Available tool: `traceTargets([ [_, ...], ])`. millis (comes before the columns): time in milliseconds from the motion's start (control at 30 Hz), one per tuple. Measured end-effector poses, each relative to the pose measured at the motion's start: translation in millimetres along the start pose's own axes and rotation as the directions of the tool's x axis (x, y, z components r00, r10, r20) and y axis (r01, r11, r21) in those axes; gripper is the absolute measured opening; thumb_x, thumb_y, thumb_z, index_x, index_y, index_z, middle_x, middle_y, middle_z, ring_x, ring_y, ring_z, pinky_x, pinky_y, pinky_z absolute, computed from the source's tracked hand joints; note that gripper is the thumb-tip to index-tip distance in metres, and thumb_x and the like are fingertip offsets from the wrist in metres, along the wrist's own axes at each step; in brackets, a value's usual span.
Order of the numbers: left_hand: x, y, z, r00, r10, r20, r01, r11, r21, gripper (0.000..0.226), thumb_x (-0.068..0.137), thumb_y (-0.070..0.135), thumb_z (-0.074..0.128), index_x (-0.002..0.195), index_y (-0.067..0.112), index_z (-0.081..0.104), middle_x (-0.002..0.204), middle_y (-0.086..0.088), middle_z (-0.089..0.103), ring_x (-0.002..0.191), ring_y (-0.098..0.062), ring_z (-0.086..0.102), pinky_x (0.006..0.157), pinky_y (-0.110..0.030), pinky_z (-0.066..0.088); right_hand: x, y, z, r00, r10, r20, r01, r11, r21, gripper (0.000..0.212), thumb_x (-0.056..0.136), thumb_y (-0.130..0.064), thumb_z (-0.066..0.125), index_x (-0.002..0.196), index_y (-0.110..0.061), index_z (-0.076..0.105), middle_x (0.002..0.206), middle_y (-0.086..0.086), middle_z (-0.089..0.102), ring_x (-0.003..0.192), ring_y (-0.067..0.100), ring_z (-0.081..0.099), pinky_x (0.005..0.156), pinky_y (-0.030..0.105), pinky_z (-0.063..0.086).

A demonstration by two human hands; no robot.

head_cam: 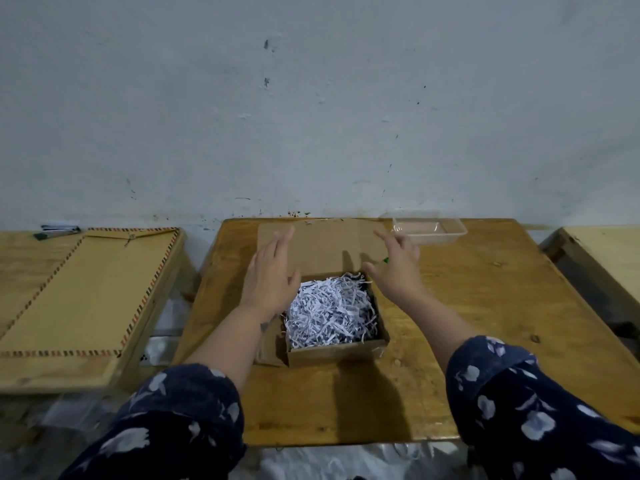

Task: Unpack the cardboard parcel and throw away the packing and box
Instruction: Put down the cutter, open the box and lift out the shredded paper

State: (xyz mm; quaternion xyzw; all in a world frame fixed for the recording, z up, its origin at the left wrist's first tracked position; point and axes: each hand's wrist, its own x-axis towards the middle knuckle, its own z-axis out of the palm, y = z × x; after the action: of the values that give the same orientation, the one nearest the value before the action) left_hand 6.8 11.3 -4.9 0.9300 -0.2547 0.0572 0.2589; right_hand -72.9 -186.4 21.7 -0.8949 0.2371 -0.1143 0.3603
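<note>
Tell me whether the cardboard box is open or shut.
Open. The cardboard box has its flap folded back flat on the table, and white shredded paper fills it to the rim.

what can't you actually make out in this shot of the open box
- Head view: whatever the cardboard box holds is buried under the shredded paper.
- Head view: a small green thing behind the right hand is mostly hidden by it; unidentifiable.
- Head view: the left hand and forearm cover the box's left flap.
- Head view: the dark object on the left table's far corner is too small to name.
</note>
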Motion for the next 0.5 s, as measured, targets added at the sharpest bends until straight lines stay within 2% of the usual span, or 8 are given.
traceTargets([
  [100,-9.9,5.0,-3.9,0.986,0.079,0.144,-0.069,0.995,-0.071,0.068,0.092,0.033,0.058,0.15,0.03,0.021,0.153,0.0,0.033,0.139,-0.018,0.033,0.114,-0.043,0.032,-18.6,1.3,3.1,0.976,-0.078,0.203,0.098,0.991,-0.094,0.055,0.085,-0.03,0.067,0.136,-0.03,0.046,0.147,0.005,0.038,0.139,0.025,0.027,0.115,0.046,0.026],
  [200,-18.6,3.6,-2.9,0.941,0.127,0.315,-0.098,0.99,-0.106,0.075,0.084,0.048,0.064,0.147,0.036,0.026,0.152,0.005,0.035,0.137,-0.015,0.035,0.111,-0.039,0.035,-32.9,0.3,11.2,0.933,-0.118,0.339,0.178,0.973,-0.15,0.064,0.08,-0.037,0.071,0.137,-0.028,0.044,0.145,0.005,0.043,0.134,0.024,0.038,0.112,0.043,0.032],
  [333,-21.8,-9.3,6.0,0.884,0.107,0.456,-0.068,0.993,-0.1,0.09,0.068,0.058,0.074,0.145,0.04,0.03,0.151,0.009,0.035,0.138,-0.013,0.033,0.11,-0.042,0.035,-37.4,2.0,20.6,0.896,-0.101,0.432,0.23,0.938,-0.258,0.09,0.074,-0.046,0.074,0.148,-0.028,0.027,0.156,0.004,0.025,0.142,0.026,0.024,0.115,0.045,0.026],
  [500,-12.2,-16.0,12.3,0.833,0.108,0.543,-0.101,0.994,-0.043,0.1,0.063,0.051,0.082,0.145,0.043,0.026,0.151,0.012,0.033,0.137,-0.012,0.032,0.11,-0.044,0.035,-27.0,4.8,33.0,0.843,-0.103,0.527,0.336,0.867,-0.367,0.109,0.069,-0.053,0.075,0.152,-0.025,0.01,0.159,0.005,0.015,0.145,0.026,0.014,0.116,0.041,0.018],
])
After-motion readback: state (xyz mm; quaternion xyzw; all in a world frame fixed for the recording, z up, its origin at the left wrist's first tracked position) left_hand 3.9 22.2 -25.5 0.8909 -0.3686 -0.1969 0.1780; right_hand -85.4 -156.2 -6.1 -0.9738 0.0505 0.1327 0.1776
